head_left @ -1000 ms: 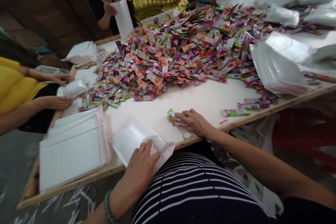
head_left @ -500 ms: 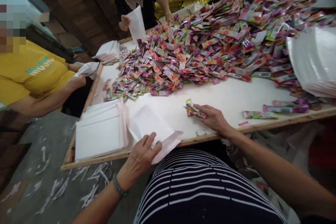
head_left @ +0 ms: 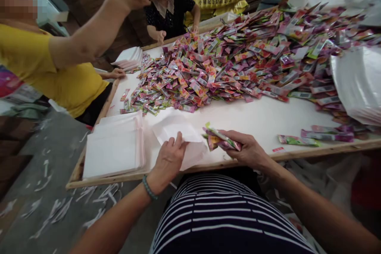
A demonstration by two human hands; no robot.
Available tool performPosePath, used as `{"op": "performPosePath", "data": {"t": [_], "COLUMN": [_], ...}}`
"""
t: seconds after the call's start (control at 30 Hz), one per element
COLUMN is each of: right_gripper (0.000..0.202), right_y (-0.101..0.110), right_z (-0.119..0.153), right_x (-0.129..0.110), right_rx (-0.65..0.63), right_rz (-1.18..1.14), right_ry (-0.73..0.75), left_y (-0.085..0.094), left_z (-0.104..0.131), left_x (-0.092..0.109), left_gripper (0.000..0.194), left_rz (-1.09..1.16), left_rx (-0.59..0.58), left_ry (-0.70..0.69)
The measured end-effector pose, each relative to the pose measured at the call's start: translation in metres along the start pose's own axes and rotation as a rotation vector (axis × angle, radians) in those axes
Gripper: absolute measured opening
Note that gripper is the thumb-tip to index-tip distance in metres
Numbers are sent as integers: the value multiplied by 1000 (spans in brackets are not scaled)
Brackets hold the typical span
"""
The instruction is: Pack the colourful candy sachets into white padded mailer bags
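Observation:
My left hand [head_left: 171, 158] is at the near side of a white plastic bag [head_left: 166, 123] on the table, its thumb and fingers closed on the bag's mouth. Part of the mouth lies behind those fingers. In my right hand [head_left: 248, 149] is a small bunch of colourful snack sachets [head_left: 218, 139], held just right of the bag's open end. The sachets' tips point left, towards the mouth. A stack of similar white bags [head_left: 111, 151] lies on the table to the left.
A large heap of sachets [head_left: 208, 71] covers the table's far part. Several loose sachets [head_left: 297, 141] lie near the right front edge, below more white bags [head_left: 357, 83]. Co-workers stand around; one in a yellow shirt [head_left: 71, 83] raises an arm. A wooden rim [head_left: 119, 180] edges the table.
My right hand has brought the sachets lower and closer to the bag. My left hand has moved up and right, lifting the mouth. The co-worker in yellow has raised an arm.

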State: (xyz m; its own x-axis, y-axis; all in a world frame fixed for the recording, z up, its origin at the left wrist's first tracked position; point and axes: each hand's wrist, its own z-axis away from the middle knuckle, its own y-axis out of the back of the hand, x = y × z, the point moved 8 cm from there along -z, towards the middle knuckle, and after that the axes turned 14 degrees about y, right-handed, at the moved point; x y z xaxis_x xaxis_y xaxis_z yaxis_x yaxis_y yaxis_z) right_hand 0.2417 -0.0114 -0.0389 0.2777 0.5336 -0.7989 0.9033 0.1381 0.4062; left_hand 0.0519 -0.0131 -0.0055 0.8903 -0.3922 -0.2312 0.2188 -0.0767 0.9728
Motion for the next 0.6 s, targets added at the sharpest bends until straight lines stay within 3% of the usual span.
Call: {"op": "performPosePath", "data": {"t": [0.1,0.17,0.27,0.33,0.43,0.6], "right_gripper": [53,52,50,44,32,25], "right_y": [-28,-40,-43,-45,-51,-46], "right_z": [-7,-15,-29,-35,-40,-54], "right_x": [-12,-9,1,-5,-19,-9], "right_rx": [-283,-393,-417,-410,-431,-390], "right_rz": [13,181,522,659,758,838], "right_ry": [82,87,35,62,91,-87], "left_y": [-8,-15,-21,-21,-17,-8], "left_z": [-11,-18,-25,-28,-32,-41], "left_x": [-11,-11,-1,11,35,55], "left_gripper": [55,63,68,69,69,78], "left_rz": [27,86,150,201,285,508], "left_rx": [-47,-73,-64,-36,-25,-53], "left_ry": [138,153,157,152,113,137]}}
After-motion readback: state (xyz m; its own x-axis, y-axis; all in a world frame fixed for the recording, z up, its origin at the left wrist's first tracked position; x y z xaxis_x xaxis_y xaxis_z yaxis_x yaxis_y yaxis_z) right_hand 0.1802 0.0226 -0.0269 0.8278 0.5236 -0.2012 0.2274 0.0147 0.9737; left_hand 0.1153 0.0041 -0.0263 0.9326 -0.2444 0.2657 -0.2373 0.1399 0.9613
